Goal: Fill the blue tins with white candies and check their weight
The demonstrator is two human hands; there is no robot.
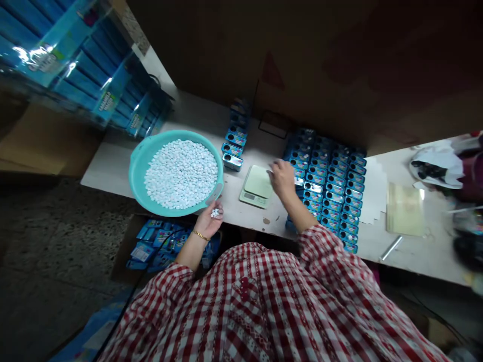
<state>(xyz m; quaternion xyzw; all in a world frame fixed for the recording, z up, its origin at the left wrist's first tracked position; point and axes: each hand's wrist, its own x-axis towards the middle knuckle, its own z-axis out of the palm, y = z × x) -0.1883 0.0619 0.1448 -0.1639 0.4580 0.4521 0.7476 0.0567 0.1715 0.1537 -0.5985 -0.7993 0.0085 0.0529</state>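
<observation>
My left hand (pixel 210 220) is cupped palm up at the near rim of a turquoise basin (pixel 136 190), with a few small white candies (pixel 215 213) lying in its fingers. Many more of these white pieces fill the basin. My right hand (pixel 282 177) hovers at the right edge of a pale green kitchen scale (pixel 258 181), its fingers curled downward. Whatever those fingers may hold is hidden. Right beside that hand stand rows of small blue tins (pixel 316 178). No tin shows on the scale's plate.
A short column of blue tins (pixel 232 162) stands between basin and scale. Clear packs of blue boxes (pixel 86 75) are stacked at the left. Below the table sits a carton of blue packs (pixel 160 244). Yellowish sheets (pixel 405 208) and a silver tube (pixel 391 248) lie at right.
</observation>
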